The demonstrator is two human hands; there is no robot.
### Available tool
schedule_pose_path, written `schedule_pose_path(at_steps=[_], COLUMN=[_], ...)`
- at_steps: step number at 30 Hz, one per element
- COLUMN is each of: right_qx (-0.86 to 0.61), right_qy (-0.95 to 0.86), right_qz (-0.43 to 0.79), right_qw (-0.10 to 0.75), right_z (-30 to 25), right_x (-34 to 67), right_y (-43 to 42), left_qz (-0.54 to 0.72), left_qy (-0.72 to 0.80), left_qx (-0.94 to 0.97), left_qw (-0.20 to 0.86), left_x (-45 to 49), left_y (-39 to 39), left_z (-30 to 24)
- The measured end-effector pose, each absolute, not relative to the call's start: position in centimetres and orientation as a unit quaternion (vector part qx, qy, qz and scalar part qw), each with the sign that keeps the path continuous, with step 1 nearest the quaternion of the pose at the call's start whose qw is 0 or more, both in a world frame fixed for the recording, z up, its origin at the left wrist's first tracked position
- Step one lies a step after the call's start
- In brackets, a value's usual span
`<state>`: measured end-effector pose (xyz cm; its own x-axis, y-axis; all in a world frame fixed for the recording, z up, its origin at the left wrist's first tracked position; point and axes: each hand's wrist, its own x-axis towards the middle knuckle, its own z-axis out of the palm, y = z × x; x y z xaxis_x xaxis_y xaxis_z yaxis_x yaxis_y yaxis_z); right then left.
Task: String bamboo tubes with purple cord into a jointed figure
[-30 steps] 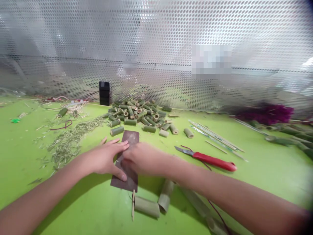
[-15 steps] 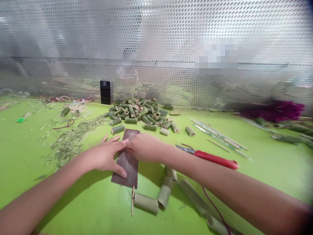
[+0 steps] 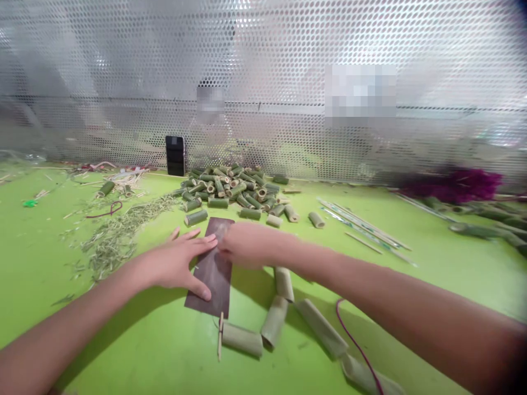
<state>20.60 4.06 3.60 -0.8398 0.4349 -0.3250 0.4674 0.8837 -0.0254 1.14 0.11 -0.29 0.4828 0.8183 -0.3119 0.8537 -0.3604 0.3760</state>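
A dark brown strip of sandpaper (image 3: 212,280) lies on the green tabletop, with pale dust on its upper part. My left hand (image 3: 179,263) is spread flat, its fingertips and thumb pressing on the strip. Over the strip's upper right, my right hand (image 3: 242,244) is closed in a fist and slightly blurred. Whatever its fingers grip is hidden. Just nearer to me lies a row of bamboo tubes (image 3: 242,339), with a small stick (image 3: 220,337) across the end and a dark red cord (image 3: 358,345) at the other.
Behind my hands rises a heap of short cut bamboo pieces (image 3: 236,189). A phone (image 3: 175,156) leans on the perforated metal screen (image 3: 263,66). Thin sticks (image 3: 366,225) and a purple bundle (image 3: 465,184) lie to the right, bamboo shavings (image 3: 111,241) to the left.
My right forearm has shifted up and now covers the red-handled knife seen earlier. My right fist moved slightly on the sandpaper; my left hand stays on it. The view shifted slightly.
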Motion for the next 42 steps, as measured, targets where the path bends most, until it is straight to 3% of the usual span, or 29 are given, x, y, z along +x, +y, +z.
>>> schedule_pose_path(at_steps=[8, 14, 20, 22, 26, 31, 33, 35, 38, 40, 42], right_qx=[0.203, 0.282, 0.283, 0.302, 0.353, 0.290, 0.328, 0.413, 0.506, 0.489, 0.400], right_qy=[0.963, 0.953, 0.826, 0.786, 0.802, 0.830, 0.870, 0.892, 0.853, 0.863, 0.891], right_qz=[-0.073, -0.066, -0.479, -0.529, -0.477, -0.465, -0.353, -0.150, 0.068, 0.043, -0.157], right_qw=[0.163, 0.086, -0.091, -0.104, -0.077, -0.103, -0.108, -0.104, -0.105, -0.117, -0.142], right_z=[3.3, 5.2, 6.9, 6.9, 6.5, 4.9, 4.5, 4.4, 4.9, 5.6, 6.0], right_x=[20.3, 20.7, 21.6, 21.8, 22.3, 23.0, 22.4, 21.1, 18.9, 18.1, 17.5], right_y=[3.7, 7.8, 9.1, 8.3, 7.0, 7.1, 6.7, 5.9, 4.8, 4.7, 5.3], left_qz=[-0.028, -0.027, 0.048, 0.091, 0.192, 0.272, 0.318, 0.348, 0.251, 0.236, 0.276], left_qy=[0.510, 0.495, 0.475, 0.479, 0.473, 0.495, 0.495, 0.479, 0.394, 0.473, 0.567], left_qx=[0.820, 0.831, 0.851, 0.854, 0.857, 0.824, 0.803, 0.792, 0.875, 0.844, 0.770], left_qw=[0.258, 0.251, 0.218, 0.180, 0.063, -0.029, -0.093, -0.152, -0.125, -0.090, -0.099], left_x=[1.1, 0.6, 0.7, 0.8, 0.2, 0.0, 1.5, 3.2, 3.4, 1.2, -1.6], left_y=[0.0, 0.0, -0.2, -0.1, 0.3, -0.4, -1.3, -1.8, -0.5, 1.3, 2.8], left_z=[-0.2, -0.7, -0.9, -0.7, -0.3, 0.6, 1.5, 2.6, 4.2, 5.0, 5.6])
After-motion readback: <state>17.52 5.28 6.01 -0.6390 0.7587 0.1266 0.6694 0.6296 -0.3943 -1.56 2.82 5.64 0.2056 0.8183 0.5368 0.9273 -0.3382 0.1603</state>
